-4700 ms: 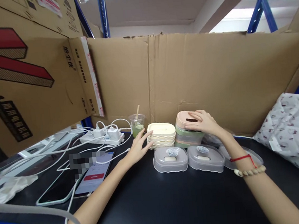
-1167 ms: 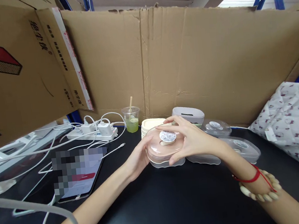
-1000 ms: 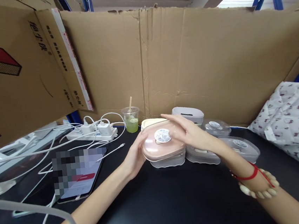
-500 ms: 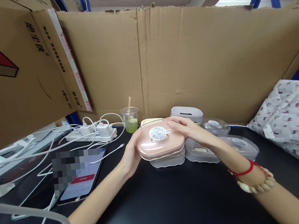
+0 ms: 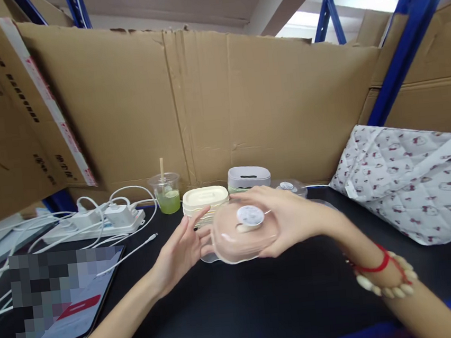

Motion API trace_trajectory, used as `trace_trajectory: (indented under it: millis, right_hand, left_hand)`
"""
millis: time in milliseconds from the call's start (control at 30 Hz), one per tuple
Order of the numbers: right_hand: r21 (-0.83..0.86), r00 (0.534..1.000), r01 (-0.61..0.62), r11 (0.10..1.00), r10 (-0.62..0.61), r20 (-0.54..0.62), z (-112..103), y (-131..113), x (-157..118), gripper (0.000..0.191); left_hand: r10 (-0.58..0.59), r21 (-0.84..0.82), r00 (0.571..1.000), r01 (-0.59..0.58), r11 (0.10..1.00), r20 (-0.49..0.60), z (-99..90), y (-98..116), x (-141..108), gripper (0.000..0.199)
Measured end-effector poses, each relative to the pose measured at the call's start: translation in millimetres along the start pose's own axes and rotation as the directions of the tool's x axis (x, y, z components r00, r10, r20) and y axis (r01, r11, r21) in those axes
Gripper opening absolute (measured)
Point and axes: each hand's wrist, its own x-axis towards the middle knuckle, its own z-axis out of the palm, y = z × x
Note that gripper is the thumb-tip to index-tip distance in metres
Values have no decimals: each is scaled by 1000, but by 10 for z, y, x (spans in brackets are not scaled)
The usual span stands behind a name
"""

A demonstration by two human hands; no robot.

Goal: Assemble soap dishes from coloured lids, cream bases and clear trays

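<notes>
Item: pink oval box, one, under a clear cover with one round label; held aloft at centre, tilted, over the black tabletop. Judged light, of thin, fairly stiff plastic, its cover smooth and likely slippery; best gripped by both rounded ends, below the rim.

Right hand, one: box clamped between thumb and fingers from 3 o'clock. Left hand, one: fingers spread apart at 9 o'clock, palm turned boxward; contact cannot be told.

Surroundings, clocked from the box:
- 11 o'clock: cream stack, one, its layers not fully countable.
- 12 to 1: lilac slotted box, one, set on something green.
- 1 to 2: clear covers, two seen, one mostly hidden.
- 10 to 11: drink cup, one, with one straw.
- 10: power strip, one; white plugs, at least two.
- 8 to 9: phone, one, screen partly blurred.
- 2: quilted bag, one.
</notes>
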Motion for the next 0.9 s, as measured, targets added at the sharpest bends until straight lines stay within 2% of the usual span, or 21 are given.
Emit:
trace_trajectory:
  millis: [33, 100, 200, 267, 333, 400, 500, 600, 767, 833, 900]
  right_hand:
    - [40, 999, -44, 998, 44, 5, -78, 130, -100, 95]
    - [84, 984, -177, 981, 179, -9, -233, 432, -320, 92]
    - [98, 912, -399, 912, 406, -62, -378, 878, -638, 90]
    - [85, 862, -504, 860, 507, -14, -394, 1103, -798, 92]
    - [90, 832, -554, 827, 551, 56, -364, 1250, -902, 96]
    - [107, 831, -556, 824, 548, 94, -321, 1328, -955, 98]
    - [102, 841, -540, 835, 533, 92, -285, 1365, -975, 98]
    - [39, 826, -560, 828, 553, 109, -300, 1366, -978, 100]
    - [-57, 799, -576, 816, 576, 173, -405, 1369, -933, 111]
    - [-61, 803, -578, 814, 580, 138, -463, 1381, -832, 113]
    - [-51, 817, -566, 823, 568, 95, -511, 1407, -665, 105]
  left_hand:
    - [1, 4, 1000, -1, 1000, -1, -3, 10, 6, 82]
    - [20, 22, 998, -19, 1000, -67, -12, 36, 21, 69]
    - [40, 39, 983, -34, 999, -178, -26, 68, 42, 51]
    - [40, 53, 981, -31, 998, -190, -34, 73, 53, 45]
    - [35, 74, 986, -23, 997, -166, -41, 65, 63, 42]
    - [26, 96, 990, -13, 995, -137, -49, 49, 74, 40]
    - [16, 116, 993, -3, 993, -117, -70, 22, 94, 37]
    - [30, 118, 991, -15, 993, -128, -96, 2, 112, 36]
    - [162, 165, 967, -130, 978, -196, -113, 14, 128, 31]
    - [241, 233, 940, -186, 955, -239, -123, 24, 141, 30]
    - [339, 332, 902, -245, 911, -266, -151, 27, 164, 31]
